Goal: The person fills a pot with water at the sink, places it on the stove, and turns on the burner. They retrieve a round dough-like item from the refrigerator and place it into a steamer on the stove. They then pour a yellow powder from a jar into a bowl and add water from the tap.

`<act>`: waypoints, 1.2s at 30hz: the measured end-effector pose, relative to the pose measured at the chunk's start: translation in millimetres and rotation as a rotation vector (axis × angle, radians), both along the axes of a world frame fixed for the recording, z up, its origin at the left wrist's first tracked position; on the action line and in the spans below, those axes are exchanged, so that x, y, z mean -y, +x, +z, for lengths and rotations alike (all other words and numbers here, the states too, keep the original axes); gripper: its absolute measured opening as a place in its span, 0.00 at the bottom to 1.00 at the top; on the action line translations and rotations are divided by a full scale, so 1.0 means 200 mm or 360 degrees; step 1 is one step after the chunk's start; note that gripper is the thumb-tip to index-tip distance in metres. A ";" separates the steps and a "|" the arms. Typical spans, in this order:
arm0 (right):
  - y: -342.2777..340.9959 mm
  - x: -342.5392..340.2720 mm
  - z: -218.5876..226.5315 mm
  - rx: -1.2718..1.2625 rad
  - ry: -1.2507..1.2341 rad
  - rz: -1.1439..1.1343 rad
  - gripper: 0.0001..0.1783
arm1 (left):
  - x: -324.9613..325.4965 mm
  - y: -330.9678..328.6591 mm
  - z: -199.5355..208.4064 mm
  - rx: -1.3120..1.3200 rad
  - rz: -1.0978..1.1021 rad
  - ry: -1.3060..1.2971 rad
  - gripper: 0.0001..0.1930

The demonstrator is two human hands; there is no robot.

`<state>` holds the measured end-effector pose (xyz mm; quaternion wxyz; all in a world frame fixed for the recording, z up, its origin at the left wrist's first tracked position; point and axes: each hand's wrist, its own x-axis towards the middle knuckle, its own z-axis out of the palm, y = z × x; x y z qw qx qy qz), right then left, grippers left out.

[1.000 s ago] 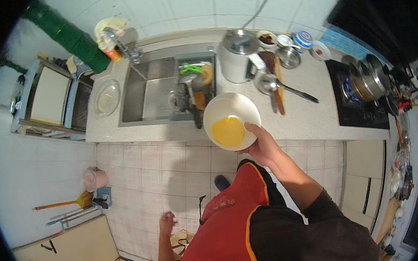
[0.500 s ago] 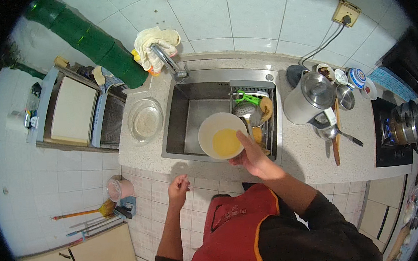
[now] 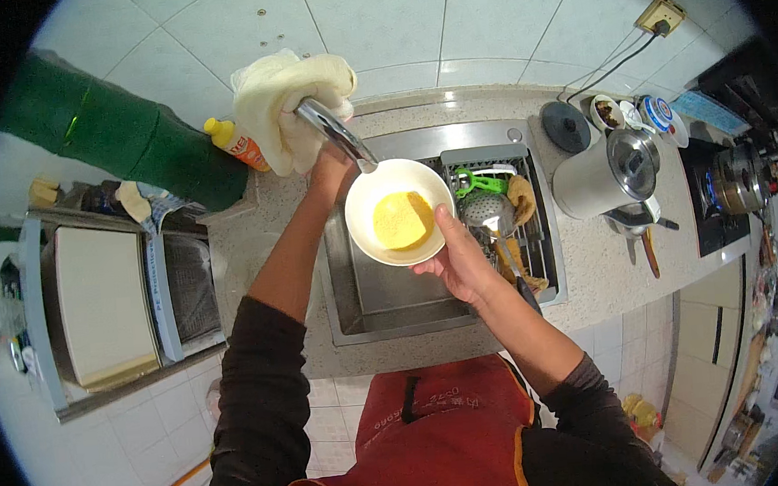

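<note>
My right hand (image 3: 452, 258) grips the right rim of a white bowl (image 3: 360, 216), thumb on the edge and fingers underneath. Pale yellow powder or batter (image 3: 403, 220) covers the bowl's bottom. The bowl is held over the sink (image 3: 379, 285), just below the spout of the chrome faucet (image 3: 334, 130). My left hand (image 3: 333, 170) reaches up beside the faucet's base; its fingers are hidden by the faucet and by the cream cloth (image 3: 277, 101) draped there. I cannot see whether it touches the faucet handle.
In the sink's right side, a drain rack (image 3: 484, 155) holds a slotted ladle (image 3: 485, 210) and a green-handled tool (image 3: 480, 182). A yellow bottle (image 3: 233, 144) stands behind left. On the right counter are a white appliance jug (image 3: 590, 181), a black lid (image 3: 565, 127) and a stove with a pot (image 3: 739, 181).
My left hand has gone from low in front of the counter up to the faucet. The bowl in my right hand has moved to beneath the spout. My view has shifted closer.
</note>
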<state>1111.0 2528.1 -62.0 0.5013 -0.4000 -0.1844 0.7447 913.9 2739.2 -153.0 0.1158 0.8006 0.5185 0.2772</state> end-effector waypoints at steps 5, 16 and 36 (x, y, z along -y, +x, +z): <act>-0.10 -0.02 0.01 -0.0025 -0.0056 -0.0148 0.38 | -0.17 0.08 -0.16 0.0505 -0.0140 -0.0896 0.17; -0.16 -0.12 -0.04 -0.0039 0.0033 -0.0208 0.36 | -0.35 0.03 -0.25 0.0124 -0.0502 -0.0279 0.19; -0.11 -0.23 -0.14 0.0009 0.0072 -0.0186 0.30 | -0.19 0.04 -0.20 0.1226 -0.0123 -0.1512 0.11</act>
